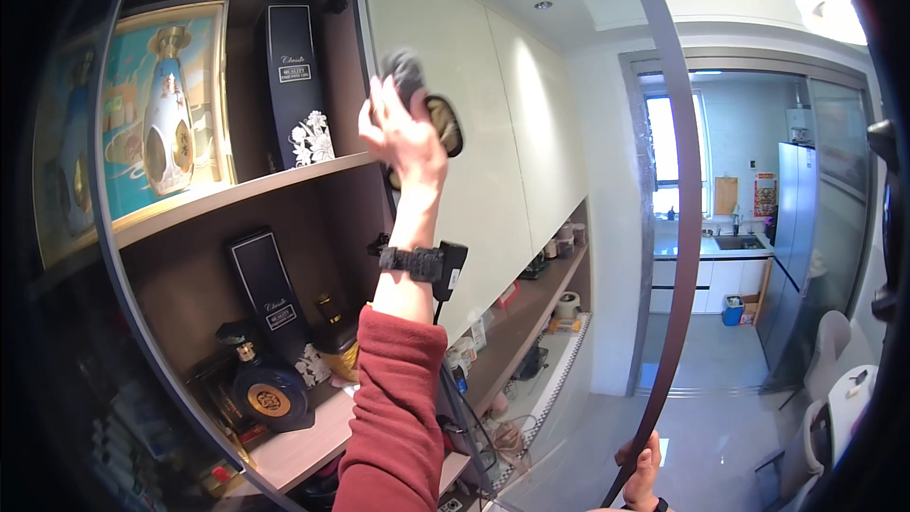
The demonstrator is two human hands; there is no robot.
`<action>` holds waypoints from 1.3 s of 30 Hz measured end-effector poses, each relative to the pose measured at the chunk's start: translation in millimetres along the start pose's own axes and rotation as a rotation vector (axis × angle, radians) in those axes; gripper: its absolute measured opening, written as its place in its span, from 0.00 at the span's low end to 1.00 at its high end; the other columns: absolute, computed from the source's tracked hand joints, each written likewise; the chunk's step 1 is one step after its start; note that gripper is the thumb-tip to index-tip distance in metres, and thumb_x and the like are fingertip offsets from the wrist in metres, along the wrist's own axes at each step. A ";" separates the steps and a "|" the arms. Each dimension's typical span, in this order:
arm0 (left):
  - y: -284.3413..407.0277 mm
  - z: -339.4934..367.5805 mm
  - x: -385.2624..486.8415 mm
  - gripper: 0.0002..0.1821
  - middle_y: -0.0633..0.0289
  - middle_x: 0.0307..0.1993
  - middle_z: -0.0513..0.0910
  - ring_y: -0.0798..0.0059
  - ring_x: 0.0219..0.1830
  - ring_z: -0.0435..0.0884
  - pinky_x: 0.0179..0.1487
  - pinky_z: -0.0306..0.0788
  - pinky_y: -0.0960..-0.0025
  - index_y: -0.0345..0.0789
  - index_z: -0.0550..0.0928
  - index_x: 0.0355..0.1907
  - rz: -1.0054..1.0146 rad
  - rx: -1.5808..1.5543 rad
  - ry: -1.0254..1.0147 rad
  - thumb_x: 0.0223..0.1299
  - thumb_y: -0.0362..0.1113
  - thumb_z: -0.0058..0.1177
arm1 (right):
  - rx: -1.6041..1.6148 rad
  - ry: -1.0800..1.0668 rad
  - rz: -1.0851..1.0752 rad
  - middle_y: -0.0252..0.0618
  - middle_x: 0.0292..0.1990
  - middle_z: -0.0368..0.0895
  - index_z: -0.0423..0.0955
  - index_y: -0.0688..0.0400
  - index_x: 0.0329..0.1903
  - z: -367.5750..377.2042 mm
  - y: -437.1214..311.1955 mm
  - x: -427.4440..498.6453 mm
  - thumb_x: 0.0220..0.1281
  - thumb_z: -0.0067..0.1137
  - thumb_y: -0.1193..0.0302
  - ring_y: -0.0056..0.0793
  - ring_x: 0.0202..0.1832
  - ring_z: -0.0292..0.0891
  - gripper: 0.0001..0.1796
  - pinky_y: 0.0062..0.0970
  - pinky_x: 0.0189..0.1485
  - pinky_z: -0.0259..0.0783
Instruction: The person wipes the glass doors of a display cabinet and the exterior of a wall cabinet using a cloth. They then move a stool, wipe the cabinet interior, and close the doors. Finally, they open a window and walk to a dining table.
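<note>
My left hand (407, 135), under a rolled red sleeve, is raised near the hinge side of an open glass cabinet door. Its fingers hold a blurred dark grey cloth (404, 75) at the glass. A dark-rimmed, brownish patch shows beside the hand; I cannot tell whether it is an object or a reflection. At the lower right, my right hand (643, 473) grips the brown outer frame (688, 178) of that door near its bottom. Left of my raised hand, a dark tall gift box (290, 96) stands on the upper shelf (256, 188).
A boxed blue-and-white bottle (169, 114) occupies the upper shelf. Below stand a dark round bottle (269, 395) and another dark box (266, 284). Through the glass appear pale cupboard doors (469, 121) above a cluttered shelf. A kitchen with a refrigerator (789, 227) and chairs (828, 345) lies to the right.
</note>
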State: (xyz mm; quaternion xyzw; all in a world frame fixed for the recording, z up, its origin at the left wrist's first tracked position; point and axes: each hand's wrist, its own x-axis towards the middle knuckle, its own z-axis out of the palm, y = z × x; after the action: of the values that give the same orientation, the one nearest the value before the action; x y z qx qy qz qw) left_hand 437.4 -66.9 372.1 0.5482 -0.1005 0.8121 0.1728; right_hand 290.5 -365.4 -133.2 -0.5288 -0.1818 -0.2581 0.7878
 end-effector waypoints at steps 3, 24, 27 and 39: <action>5.3 -20.3 -36.4 0.27 0.51 0.75 0.67 0.49 0.72 0.58 0.75 0.53 0.51 0.31 0.71 0.71 -0.192 -0.082 -0.174 0.74 0.39 0.54 | 0.059 0.017 0.026 0.29 0.26 0.66 0.67 0.55 0.48 -8.5 15.0 -7.5 0.68 0.55 0.36 0.21 0.24 0.62 0.33 0.26 0.28 0.61; 31.3 110.1 246.3 0.26 0.46 0.66 0.72 0.46 0.66 0.68 0.71 0.62 0.48 0.36 0.69 0.73 0.354 -0.033 0.025 0.75 0.38 0.46 | 0.061 0.174 0.143 0.38 0.44 0.78 0.69 0.61 0.64 -11.5 40.2 -39.0 0.65 0.64 0.43 0.27 0.40 0.72 0.39 0.32 0.41 0.70; -34.8 104.3 219.3 0.23 0.44 0.58 0.81 0.48 0.57 0.82 0.63 0.73 0.55 0.35 0.74 0.68 0.148 -0.114 -0.067 0.78 0.44 0.45 | 0.064 0.296 0.133 0.36 0.44 0.77 0.71 0.60 0.59 6.7 21.0 -42.6 0.66 0.64 0.43 0.25 0.39 0.70 0.35 0.32 0.39 0.68; -36.2 -102.3 -190.0 0.30 0.43 0.73 0.65 0.45 0.73 0.58 0.76 0.52 0.53 0.26 0.60 0.75 -0.117 -0.105 -0.355 0.75 0.32 0.49 | 0.065 0.020 0.145 0.29 0.28 0.55 0.62 0.55 0.34 20.7 -25.4 -36.9 0.62 0.60 0.33 0.24 0.28 0.54 0.36 0.29 0.31 0.54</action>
State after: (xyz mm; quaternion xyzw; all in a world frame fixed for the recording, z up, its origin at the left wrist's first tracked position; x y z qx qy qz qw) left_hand 428.5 -29.9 156.6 0.6780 -0.1395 0.6850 0.2274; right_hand 245.5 -346.1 -127.4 -0.5120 -0.1437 -0.1996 0.8230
